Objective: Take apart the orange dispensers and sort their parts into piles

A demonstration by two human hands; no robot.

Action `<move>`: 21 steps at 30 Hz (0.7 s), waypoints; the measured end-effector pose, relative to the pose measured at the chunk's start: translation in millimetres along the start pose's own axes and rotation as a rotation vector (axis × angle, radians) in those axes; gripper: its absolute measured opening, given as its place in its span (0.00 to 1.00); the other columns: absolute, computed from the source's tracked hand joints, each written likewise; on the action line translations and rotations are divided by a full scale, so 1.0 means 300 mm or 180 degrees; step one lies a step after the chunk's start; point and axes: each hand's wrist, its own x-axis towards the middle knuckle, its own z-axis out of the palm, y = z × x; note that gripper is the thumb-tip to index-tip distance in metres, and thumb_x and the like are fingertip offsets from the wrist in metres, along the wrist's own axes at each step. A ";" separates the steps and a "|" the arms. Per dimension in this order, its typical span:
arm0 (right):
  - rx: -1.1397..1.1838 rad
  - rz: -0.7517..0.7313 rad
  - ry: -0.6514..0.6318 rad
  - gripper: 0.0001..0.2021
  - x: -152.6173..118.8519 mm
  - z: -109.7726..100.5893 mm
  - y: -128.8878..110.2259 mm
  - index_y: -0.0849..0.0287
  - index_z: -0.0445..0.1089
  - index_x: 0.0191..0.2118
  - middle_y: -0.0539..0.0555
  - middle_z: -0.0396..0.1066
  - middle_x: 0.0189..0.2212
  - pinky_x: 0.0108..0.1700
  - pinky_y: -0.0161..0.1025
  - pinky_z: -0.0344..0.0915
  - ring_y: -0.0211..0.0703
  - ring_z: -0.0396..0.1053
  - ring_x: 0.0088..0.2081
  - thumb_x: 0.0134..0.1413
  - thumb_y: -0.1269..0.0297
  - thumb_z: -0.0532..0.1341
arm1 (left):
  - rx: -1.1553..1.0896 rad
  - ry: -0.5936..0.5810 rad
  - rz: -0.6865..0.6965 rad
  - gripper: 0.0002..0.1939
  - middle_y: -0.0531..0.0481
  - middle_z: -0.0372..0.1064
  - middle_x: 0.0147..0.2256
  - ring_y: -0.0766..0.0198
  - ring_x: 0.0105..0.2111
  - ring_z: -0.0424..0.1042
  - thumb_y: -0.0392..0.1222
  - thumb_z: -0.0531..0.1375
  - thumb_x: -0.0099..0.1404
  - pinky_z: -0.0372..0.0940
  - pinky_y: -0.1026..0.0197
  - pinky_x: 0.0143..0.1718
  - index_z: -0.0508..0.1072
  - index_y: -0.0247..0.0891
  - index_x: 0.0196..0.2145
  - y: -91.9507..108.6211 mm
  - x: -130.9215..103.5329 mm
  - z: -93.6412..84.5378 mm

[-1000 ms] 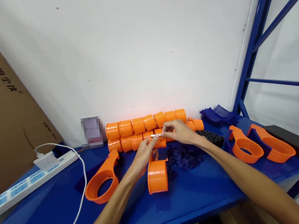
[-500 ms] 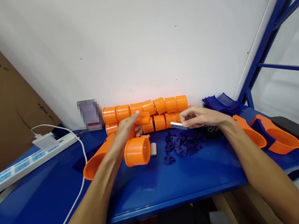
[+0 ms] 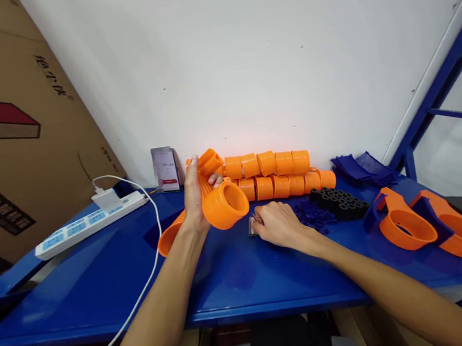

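My left hand (image 3: 196, 192) is wrapped round an orange plastic tape dispenser body (image 3: 224, 204), held tilted above the table with its round opening facing right. Down by the tabletop, my right hand (image 3: 279, 223) is closed, its fingertips at a small pale grey block (image 3: 252, 227). What is pinched there is mostly hidden by the fingers. Just right of that hand lies a pile of small dark blue plastic pieces (image 3: 317, 217). Behind and below my left wrist another orange dispenser body (image 3: 169, 236) shows in part.
Orange cylinders (image 3: 273, 187) are stacked in two rows along the wall. Black tubes (image 3: 340, 202), blue flat parts (image 3: 362, 169) and two orange dispensers with blue parts (image 3: 408, 228) are on the right. A power strip (image 3: 91, 221), white cable (image 3: 154, 206) and phone (image 3: 167, 170) are left.
My right hand has come down, with the thin grey strip it held, to the pale block. The dispenser body in my left hand has been raised and tilted. The camera view has swung left.
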 end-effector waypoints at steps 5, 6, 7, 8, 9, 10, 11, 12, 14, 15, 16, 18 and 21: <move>-0.0217 0.0078 -0.0089 0.12 0.010 0.028 -0.010 0.58 0.77 0.36 0.61 0.79 0.34 0.34 0.39 0.58 0.53 0.76 0.36 0.58 0.61 0.57 | -0.0209 -0.0094 -0.0134 0.17 0.60 0.52 0.17 0.72 0.15 0.56 0.54 0.61 0.66 0.62 0.69 0.20 0.64 0.40 0.29 -0.014 0.007 -0.006; -0.0249 0.0101 -0.0073 0.12 0.013 0.034 -0.014 0.59 0.78 0.35 0.62 0.79 0.33 0.33 0.39 0.58 0.53 0.76 0.36 0.58 0.61 0.57 | -0.0231 -0.0120 -0.0128 0.17 0.60 0.52 0.17 0.72 0.15 0.56 0.54 0.61 0.66 0.62 0.69 0.20 0.64 0.40 0.28 -0.016 0.008 -0.007; -0.0269 0.0113 -0.0054 0.12 0.015 0.041 -0.017 0.59 0.78 0.34 0.62 0.79 0.33 0.33 0.39 0.57 0.53 0.76 0.36 0.57 0.61 0.57 | -0.0238 -0.0141 -0.0114 0.17 0.60 0.52 0.17 0.72 0.15 0.56 0.53 0.62 0.66 0.62 0.69 0.20 0.64 0.40 0.28 -0.016 0.007 -0.007; -0.0274 0.0112 -0.0036 0.12 0.018 0.045 -0.021 0.59 0.78 0.33 0.62 0.79 0.32 0.32 0.39 0.57 0.53 0.76 0.35 0.57 0.61 0.58 | -0.0231 -0.0155 -0.0088 0.17 0.60 0.52 0.17 0.72 0.15 0.56 0.53 0.62 0.65 0.62 0.69 0.20 0.64 0.40 0.28 -0.016 0.007 -0.007; -0.0249 0.0094 -0.0029 0.12 0.021 0.049 -0.023 0.59 0.77 0.31 0.61 0.78 0.31 0.31 0.39 0.55 0.53 0.76 0.34 0.56 0.61 0.58 | -0.0211 -0.0163 -0.0053 0.17 0.60 0.52 0.18 0.72 0.15 0.57 0.53 0.63 0.64 0.61 0.69 0.19 0.64 0.41 0.28 -0.016 0.006 -0.007; -0.0175 0.0063 -0.0030 0.12 0.025 0.049 -0.022 0.59 0.77 0.30 0.61 0.78 0.30 0.30 0.39 0.54 0.52 0.75 0.33 0.57 0.61 0.59 | -0.0184 -0.0175 -0.0021 0.17 0.60 0.52 0.18 0.72 0.16 0.57 0.53 0.64 0.63 0.61 0.69 0.19 0.64 0.41 0.28 -0.015 0.005 -0.007; -0.0044 0.0019 -0.0028 0.12 0.029 0.047 -0.019 0.59 0.77 0.29 0.59 0.78 0.29 0.30 0.38 0.53 0.51 0.75 0.32 0.57 0.60 0.59 | -0.0165 -0.0186 -0.0003 0.17 0.60 0.52 0.18 0.72 0.16 0.57 0.53 0.64 0.63 0.61 0.69 0.19 0.64 0.41 0.28 -0.015 0.005 -0.008; 0.0140 -0.0032 -0.0010 0.13 0.033 0.043 -0.012 0.59 0.76 0.29 0.57 0.77 0.28 0.29 0.38 0.52 0.49 0.74 0.31 0.59 0.58 0.59 | -0.0155 -0.0190 0.0000 0.17 0.60 0.52 0.18 0.72 0.16 0.57 0.54 0.64 0.63 0.61 0.69 0.19 0.64 0.41 0.28 -0.014 0.006 -0.009; 0.0561 -0.0107 0.0102 0.14 0.043 0.027 0.011 0.58 0.76 0.31 0.54 0.77 0.27 0.29 0.37 0.51 0.45 0.72 0.30 0.62 0.57 0.58 | -0.0157 -0.0180 -0.0032 0.18 0.60 0.52 0.18 0.72 0.16 0.57 0.55 0.64 0.63 0.61 0.70 0.19 0.64 0.41 0.28 -0.015 0.008 -0.012; 0.0736 -0.0137 0.0192 0.13 0.047 0.018 0.026 0.58 0.76 0.32 0.52 0.77 0.28 0.30 0.36 0.52 0.43 0.71 0.30 0.63 0.58 0.58 | -0.0162 -0.0171 -0.0059 0.18 0.60 0.52 0.18 0.73 0.15 0.57 0.55 0.64 0.63 0.61 0.70 0.19 0.64 0.41 0.29 -0.015 0.010 -0.014; 0.0853 -0.0192 0.0269 0.10 0.051 0.010 0.042 0.58 0.76 0.34 0.52 0.77 0.30 0.31 0.36 0.53 0.43 0.71 0.32 0.62 0.60 0.59 | -0.0164 -0.0165 -0.0078 0.19 0.60 0.52 0.18 0.73 0.15 0.57 0.56 0.64 0.62 0.61 0.70 0.19 0.64 0.41 0.29 -0.017 0.011 -0.016; 0.0926 -0.0423 0.0285 0.06 0.054 0.001 0.070 0.58 0.76 0.37 0.53 0.77 0.36 0.36 0.36 0.57 0.44 0.71 0.38 0.59 0.62 0.63 | -0.0151 -0.0167 -0.0077 0.19 0.60 0.53 0.18 0.73 0.15 0.57 0.56 0.64 0.62 0.60 0.70 0.19 0.63 0.41 0.29 -0.019 0.013 -0.018; 0.0795 -0.0860 0.0020 0.10 0.048 0.011 0.090 0.58 0.75 0.38 0.55 0.76 0.42 0.45 0.40 0.59 0.50 0.69 0.46 0.53 0.59 0.69 | -0.0133 -0.0153 -0.0067 0.17 0.60 0.52 0.17 0.73 0.15 0.56 0.55 0.63 0.64 0.60 0.70 0.19 0.64 0.41 0.29 -0.022 0.011 -0.018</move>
